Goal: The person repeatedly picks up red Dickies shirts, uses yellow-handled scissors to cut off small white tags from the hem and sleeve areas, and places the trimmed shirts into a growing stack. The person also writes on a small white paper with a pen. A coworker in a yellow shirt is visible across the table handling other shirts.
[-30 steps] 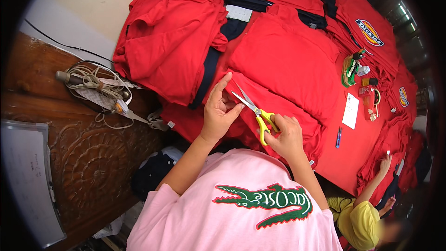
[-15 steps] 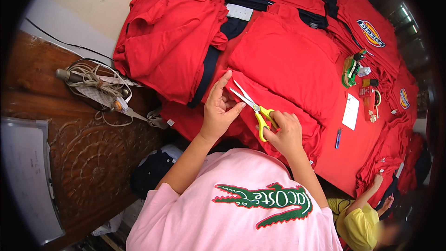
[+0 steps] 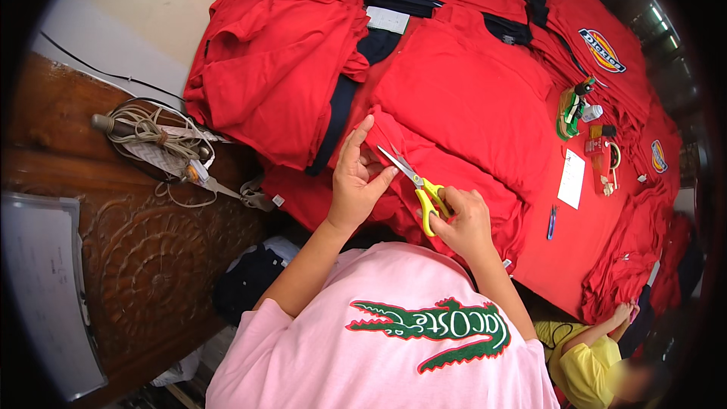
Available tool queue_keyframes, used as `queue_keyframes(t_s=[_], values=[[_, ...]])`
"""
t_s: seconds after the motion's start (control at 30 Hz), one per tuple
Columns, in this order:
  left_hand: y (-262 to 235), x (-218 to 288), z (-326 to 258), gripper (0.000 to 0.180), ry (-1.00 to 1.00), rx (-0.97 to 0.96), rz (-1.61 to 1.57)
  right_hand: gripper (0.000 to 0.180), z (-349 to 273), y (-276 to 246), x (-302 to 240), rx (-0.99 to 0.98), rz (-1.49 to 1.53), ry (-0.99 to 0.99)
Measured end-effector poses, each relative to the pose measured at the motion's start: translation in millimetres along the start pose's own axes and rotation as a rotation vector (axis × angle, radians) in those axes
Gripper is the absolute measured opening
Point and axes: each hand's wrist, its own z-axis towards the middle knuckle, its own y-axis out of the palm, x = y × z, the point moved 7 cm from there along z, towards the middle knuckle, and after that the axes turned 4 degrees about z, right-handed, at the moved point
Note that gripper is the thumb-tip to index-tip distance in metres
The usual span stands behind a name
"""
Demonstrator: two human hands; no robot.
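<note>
In my right hand is a pair of scissors with yellow-green handles. Thumb and fingers are through the loops, and the blades point up and left, a little apart. My left hand is closed at the edge of a red shirt, index finger stretched along the cloth and the other fingers curled behind the thumb. The blade tips lie close beside the left thumb, over the red cloth. What exactly sits between the left fingertips is partly hidden.
Folded red shirts and a heaped red pile cover the table. At right lie a white paper, a blue pen and small bottles. Bundled cords lie at left. Another person in yellow works at lower right.
The scissors and my right hand have shifted slightly toward me, and the blades look closer together. My left hand stays almost in place. The other person's hands have come together.
</note>
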Motion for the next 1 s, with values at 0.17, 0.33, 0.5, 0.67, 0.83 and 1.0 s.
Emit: queue_keyframes(t_s=[0.17,0.33,0.5,0.67,0.83,1.0], values=[[3.1,2.3,-2.0,0.091,0.003,-0.059,0.012,0.030,4.4,-2.5,-3.6,0.004,-0.029,0.000],[1.0,2.6,-3.4,0.090,-0.007,-0.047,-0.007,0.026,-1.2,5.4,1.4,0.011,0.060,0.032],[-11.7,-6.3,-8.1,0.082,0.083,0.038,0.135,0.023,-4.4,9.3,0.0,0.020,0.099,0.048],[-15.8,-12.1,-7.9,0.076,-0.016,0.075,0.010,0.025,-4.1,11.6,-2.3,0.000,0.044,0.016],[-5.1,-2.2,-10.1,0.086,0.002,0.053,-0.013,0.030,0.6,11.4,-7.1,0.006,0.004,0.031],[-0.4,0.2,-10.3,0.097,-0.052,0.003,-0.067,0.031,-1.2,10.8,-4.8,0.009,-0.025,0.044]])
